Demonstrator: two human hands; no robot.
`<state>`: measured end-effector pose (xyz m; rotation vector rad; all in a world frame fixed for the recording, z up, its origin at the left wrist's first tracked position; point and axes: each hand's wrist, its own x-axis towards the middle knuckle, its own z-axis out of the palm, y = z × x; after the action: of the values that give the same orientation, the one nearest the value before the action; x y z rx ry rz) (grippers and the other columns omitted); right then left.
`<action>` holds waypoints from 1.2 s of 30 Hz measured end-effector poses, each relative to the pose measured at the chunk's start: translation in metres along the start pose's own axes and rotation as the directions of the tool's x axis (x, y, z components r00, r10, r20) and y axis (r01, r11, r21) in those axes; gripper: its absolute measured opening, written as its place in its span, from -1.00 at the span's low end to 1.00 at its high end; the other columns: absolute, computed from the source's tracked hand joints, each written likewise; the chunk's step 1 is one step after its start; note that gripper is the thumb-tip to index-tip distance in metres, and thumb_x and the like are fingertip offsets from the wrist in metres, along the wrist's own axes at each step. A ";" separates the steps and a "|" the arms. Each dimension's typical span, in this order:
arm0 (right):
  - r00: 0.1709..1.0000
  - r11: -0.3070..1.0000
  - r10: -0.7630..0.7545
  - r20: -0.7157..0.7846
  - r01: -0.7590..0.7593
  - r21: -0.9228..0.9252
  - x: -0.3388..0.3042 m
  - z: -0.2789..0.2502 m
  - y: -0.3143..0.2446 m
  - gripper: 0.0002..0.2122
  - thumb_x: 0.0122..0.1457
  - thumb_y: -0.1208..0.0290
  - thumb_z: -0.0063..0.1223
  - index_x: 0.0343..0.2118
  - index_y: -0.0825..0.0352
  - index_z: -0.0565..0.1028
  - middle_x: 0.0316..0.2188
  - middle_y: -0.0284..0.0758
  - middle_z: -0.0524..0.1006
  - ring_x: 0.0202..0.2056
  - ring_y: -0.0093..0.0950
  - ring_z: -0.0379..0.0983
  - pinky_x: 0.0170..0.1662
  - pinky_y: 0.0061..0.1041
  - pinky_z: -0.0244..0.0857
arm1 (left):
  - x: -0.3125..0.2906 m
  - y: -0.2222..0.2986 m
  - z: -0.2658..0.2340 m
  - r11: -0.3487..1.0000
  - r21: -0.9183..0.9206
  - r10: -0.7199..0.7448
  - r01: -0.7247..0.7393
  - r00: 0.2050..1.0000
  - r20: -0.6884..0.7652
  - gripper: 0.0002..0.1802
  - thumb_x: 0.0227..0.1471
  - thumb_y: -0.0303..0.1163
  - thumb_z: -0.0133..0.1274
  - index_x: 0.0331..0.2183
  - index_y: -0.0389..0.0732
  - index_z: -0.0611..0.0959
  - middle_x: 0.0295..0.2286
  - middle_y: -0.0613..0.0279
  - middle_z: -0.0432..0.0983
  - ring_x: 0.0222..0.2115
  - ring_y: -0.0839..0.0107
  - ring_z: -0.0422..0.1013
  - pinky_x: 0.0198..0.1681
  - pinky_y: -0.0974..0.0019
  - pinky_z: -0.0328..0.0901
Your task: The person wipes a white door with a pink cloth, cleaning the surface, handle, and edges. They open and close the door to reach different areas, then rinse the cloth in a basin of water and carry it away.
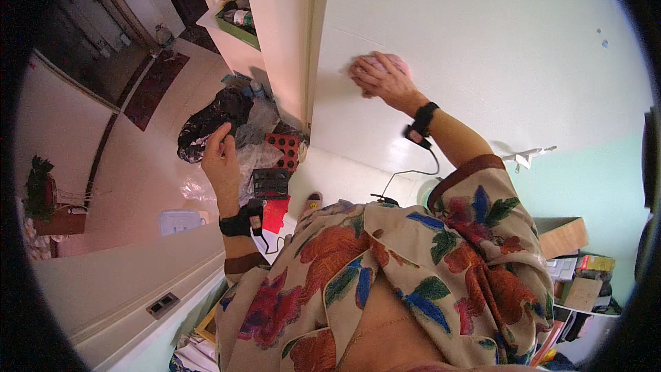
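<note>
My right hand (385, 83) presses a pink cloth (398, 64) against a broad white door panel (496, 34). Its fingers lie bent over the cloth, which is partly hidden beneath them. My left hand (220, 158) is held up in the air with nothing visible in it, its fingers loosely extended. Below it in the picture are a black plastic bag (231, 114) and clear plastic wrapping (258, 124) on the floor. Both of my wrists wear a black band with a small device and a cable.
A metal handle (527, 157) juts from the door panel. A green tray with bottles (237, 21) stands on a ledge beyond the door edge. Red and black crates (272, 182) sit on the floor. At the right, a cardboard box (561, 234) tops a cluttered shelf.
</note>
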<state>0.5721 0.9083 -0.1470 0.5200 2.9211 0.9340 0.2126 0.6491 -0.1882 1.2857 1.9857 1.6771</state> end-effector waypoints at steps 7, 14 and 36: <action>0.989 0.970 0.124 0.081 -0.104 -0.218 -0.169 0.010 0.034 -0.33 0.22 0.20 0.06 0.39 -0.24 0.12 0.44 -0.57 0.09 0.44 -0.43 -0.04 0.46 0.02 -0.19 | -0.031 0.018 0.048 0.996 -0.018 -0.085 0.090 0.980 0.181 -0.72 0.21 -0.51 0.07 -0.04 -0.28 0.68 -0.12 0.12 0.63 -0.15 0.35 0.53 -0.08 0.37 0.39; 0.801 0.759 0.584 -0.131 -0.596 -0.263 -0.290 0.013 0.087 -0.40 0.25 0.22 0.10 0.34 -0.32 0.23 0.43 -0.63 0.11 0.44 -0.42 -0.04 0.43 0.11 -0.21 | 0.001 0.107 0.115 0.945 0.086 0.264 -0.316 0.890 0.373 -0.68 0.20 -0.47 0.09 -0.01 -0.25 0.64 -0.02 0.03 0.57 0.02 0.10 0.48 0.10 0.19 0.33; -0.382 0.259 0.626 -0.680 -0.721 0.643 -0.223 -0.023 0.073 -0.40 0.14 0.52 0.13 0.29 0.28 0.29 0.36 -0.15 0.22 0.39 -0.04 0.03 0.39 -0.04 -0.11 | 0.109 0.469 0.288 -0.156 0.445 0.928 -0.882 0.023 0.372 -0.08 0.12 -0.07 0.19 0.40 0.05 0.15 0.43 0.09 -0.26 0.43 -0.05 -0.37 0.38 -0.43 -0.38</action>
<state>0.8018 0.8790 -0.1020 3.2289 2.7272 2.0362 0.5574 0.9016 0.1751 3.6623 1.4744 1.2671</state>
